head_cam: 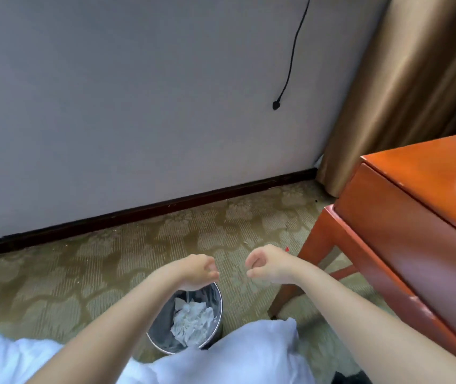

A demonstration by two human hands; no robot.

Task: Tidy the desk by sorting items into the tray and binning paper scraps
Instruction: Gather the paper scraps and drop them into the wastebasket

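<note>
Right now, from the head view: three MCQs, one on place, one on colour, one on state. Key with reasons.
1. Where is the bin?
A. On a chair
B. On the carpet, under the left hand
C. Behind the curtain

2. What colour is the desk?
A. White
B. Orange-red
C. Black

3. What state is the bin in?
A. Empty
B. Tipped on its side
C. Upright, with crumpled paper inside

Key: 1 B, the bin stands on the patterned carpet with the left hand above its rim. 2 B, the glossy top and leg are orange-red. 3 C, its open mouth faces up and white paper lies inside.
</note>
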